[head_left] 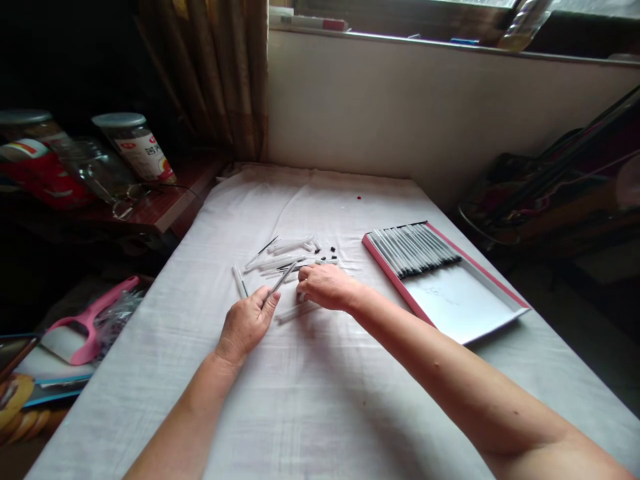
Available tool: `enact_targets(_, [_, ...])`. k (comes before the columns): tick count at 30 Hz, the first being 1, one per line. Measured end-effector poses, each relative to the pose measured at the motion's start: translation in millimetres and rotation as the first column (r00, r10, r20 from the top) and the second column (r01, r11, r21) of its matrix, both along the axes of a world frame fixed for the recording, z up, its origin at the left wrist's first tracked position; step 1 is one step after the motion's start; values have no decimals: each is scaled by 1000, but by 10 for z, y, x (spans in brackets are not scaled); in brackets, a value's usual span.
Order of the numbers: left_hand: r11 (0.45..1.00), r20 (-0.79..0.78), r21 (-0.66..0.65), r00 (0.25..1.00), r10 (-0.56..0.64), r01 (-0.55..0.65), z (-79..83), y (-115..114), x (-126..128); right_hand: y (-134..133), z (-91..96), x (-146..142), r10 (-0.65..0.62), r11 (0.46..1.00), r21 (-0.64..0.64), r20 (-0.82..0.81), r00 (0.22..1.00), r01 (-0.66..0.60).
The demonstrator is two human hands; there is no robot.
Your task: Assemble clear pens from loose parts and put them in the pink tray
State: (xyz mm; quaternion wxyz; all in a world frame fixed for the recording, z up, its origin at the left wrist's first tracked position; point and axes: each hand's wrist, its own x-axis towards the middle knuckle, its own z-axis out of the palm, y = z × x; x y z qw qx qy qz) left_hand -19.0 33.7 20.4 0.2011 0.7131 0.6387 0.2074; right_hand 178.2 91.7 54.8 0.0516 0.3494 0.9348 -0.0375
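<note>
My left hand (247,323) rests on the white cloth and pinches a thin pen refill (281,281) that points up and to the right. My right hand (327,285) lies just right of it, fingers curled down over the loose pile of clear pen barrels (285,257); what those fingers hold is hidden. Small black caps (331,253) lie scattered just beyond the right hand. A shallow white tray with a pink rim (470,310) sits to the right, with a row of assembled pens (415,248) lined up at its far end.
The cloth-covered table (320,400) meets a white wall below a window sill. Jars (135,147) stand on a dark side shelf at the left. A pink-handled tool (85,330) and packets lie lower left. Bags and cords clutter the right side.
</note>
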Motion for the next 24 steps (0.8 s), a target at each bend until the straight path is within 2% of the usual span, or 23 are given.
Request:
enact_targets(4, [1000, -9, 3, 1000, 3, -3, -48, 19, -24, 8, -20, 28, -10, 1000, -4, 8, 1000, 10])
enact_targets(6, [1000, -8, 24, 1000, 6, -6, -78, 24, -28, 5, -22, 95, -103, 994, -36, -95, 990, 100])
enact_targets(7, [999, 1, 45, 1000, 0, 0, -92, 23, -25, -2, -25, 141, -185, 982, -70, -202, 962, 174])
enact_targets(8, [997, 17, 73, 1000, -17, 16, -106, 20, -18, -16, -34, 192, -281, 959, -131, -345, 896, 251])
enact_targets(9, [994, 37, 106, 998, -44, 40, -117, 13, -6, -38, -50, 243, -383, 923, -230, -496, 779, 308])
enact_targets(11, [978, 82, 186, 990, -114, 97, -135, -11, 30, -112, -113, 335, -578, 816, -500, -699, 421, 289])
enact_targets(13, [955, 122, 256, 975, -187, 151, -146, -44, 78, -220, -205, 393, -735, 677, -725, -676, 59, 127])
enact_targets(14, [944, 138, 280, 966, -219, 174, -149, -62, 103, -282, -255, 406, -790, 607, -794, -608, -76, 46])
enact_targets(15, [936, 151, 294, 957, -248, 196, -151, -79, 127, -343, -302, 409, -827, 545, -838, -534, -177, -15])
enact_targets(16, [929, 160, 298, 949, -273, 217, -153, -95, 149, -400, -343, 405, -847, 498, -866, -471, -248, -56])
enact_targets(18, [924, 167, 292, 938, -304, 247, -155, -118, 181, -491, -399, 383, -859, 448, -889, -397, -323, -100])
enact_targets(21, [922, 160, 282, 935, -318, 265, -160, -133, 201, -557, -421, 351, -843, 454, -883, -384, -377, -114])
enact_targets(24, [920, 137, 275, 936, -324, 279, -163, -134, 202, -568, -407, 336, -831, 467, -877, -392, -395, -112])
